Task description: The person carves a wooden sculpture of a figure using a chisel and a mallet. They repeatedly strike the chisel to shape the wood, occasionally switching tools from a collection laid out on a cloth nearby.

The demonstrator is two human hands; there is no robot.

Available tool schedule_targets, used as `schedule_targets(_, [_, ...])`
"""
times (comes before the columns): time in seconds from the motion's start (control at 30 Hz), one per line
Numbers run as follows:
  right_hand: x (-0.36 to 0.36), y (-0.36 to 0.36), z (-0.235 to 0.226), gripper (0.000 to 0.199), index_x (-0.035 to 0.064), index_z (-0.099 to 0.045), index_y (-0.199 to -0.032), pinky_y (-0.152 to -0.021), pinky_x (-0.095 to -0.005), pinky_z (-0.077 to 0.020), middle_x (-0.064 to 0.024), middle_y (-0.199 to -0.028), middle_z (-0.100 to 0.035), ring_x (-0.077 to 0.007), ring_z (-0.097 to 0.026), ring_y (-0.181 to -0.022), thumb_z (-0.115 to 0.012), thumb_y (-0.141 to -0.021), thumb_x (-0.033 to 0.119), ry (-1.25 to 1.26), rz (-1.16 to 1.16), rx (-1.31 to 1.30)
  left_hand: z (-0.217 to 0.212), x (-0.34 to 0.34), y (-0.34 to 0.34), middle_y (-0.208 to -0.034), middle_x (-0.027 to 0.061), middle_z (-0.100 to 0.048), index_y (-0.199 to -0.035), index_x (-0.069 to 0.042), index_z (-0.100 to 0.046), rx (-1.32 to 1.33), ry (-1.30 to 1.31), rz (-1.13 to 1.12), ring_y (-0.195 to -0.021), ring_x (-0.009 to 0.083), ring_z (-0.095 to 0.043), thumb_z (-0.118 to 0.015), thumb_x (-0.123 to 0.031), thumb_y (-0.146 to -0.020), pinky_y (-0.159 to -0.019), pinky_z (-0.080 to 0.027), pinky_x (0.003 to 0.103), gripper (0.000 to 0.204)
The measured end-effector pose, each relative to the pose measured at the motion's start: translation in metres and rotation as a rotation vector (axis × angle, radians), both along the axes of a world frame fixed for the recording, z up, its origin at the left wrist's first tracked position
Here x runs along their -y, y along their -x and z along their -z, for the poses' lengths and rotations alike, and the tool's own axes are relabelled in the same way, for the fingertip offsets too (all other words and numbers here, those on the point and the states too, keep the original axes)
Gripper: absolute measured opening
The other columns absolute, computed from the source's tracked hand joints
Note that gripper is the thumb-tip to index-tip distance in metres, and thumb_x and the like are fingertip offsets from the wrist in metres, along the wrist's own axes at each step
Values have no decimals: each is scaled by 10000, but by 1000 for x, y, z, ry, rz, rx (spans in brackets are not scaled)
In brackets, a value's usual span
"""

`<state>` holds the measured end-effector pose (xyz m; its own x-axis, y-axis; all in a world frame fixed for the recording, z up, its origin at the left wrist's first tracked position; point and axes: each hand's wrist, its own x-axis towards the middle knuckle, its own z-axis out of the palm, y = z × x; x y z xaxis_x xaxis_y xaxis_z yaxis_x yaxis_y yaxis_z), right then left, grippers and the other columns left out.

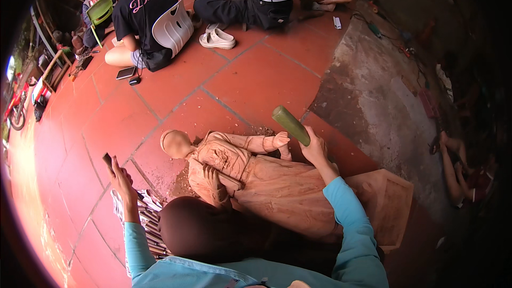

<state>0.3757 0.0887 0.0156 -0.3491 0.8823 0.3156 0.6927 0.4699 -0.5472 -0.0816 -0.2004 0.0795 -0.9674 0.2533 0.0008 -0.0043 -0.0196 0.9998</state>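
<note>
A carved wooden statue (282,181) of a robed figure lies on its back across the floor in front of me, its head to the left and its block base (394,208) to the right. Raised above the statue's lower body, my right hand (316,152) is closed round the end of a green, rounded club-like mallet (290,124). My left hand (124,182) is held up left of the statue, apart from it. Its fingers are closed on a short dark tool (107,159), mostly hidden by the hand, so its kind is unclear.
A striped cloth roll of carving tools (152,229) lies beside my dark-clothed knee (208,229). Wood chips lie around the statue on red tiles (176,101). Ahead are seated people, a white floor chair (173,28), white clogs (217,39) and a phone (126,72). Grey concrete (368,74) borders the tiles.
</note>
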Motion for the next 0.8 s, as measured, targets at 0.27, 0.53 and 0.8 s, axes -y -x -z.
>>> schedule_targets(0.27, [-4,-1,-1,434,105,-502,-1172,-719,-470,-504,-193,-959,-651,-405,-618,-905,-666,-771,72,17,59,26,-91,-236,-143,-632,-34,-417,-1091,-91,-460,-37,-283,1041,-468,56,-366,-575,-149,-929,-421,-282,217,207])
schedule_targets(0.53, [-11,7,-1,450,108,-510,-1176,-724,-449,-510,-183,-993,-645,-396,-618,-923,-679,-762,55,41,90,48,-22,-286,-176,-590,2,-437,-833,-75,-485,139,-471,1085,-454,94,-420,-607,-143,-917,-430,-353,245,163])
schedule_targets(0.8, [-10,8,3,442,112,-521,-1185,-725,-415,-527,-174,-1006,-651,-360,-638,-935,-674,-775,52,56,79,94,6,-285,-164,-503,-4,-324,-683,-114,-423,313,-516,1044,-399,92,-315,-582,-167,-923,-380,-284,242,293])
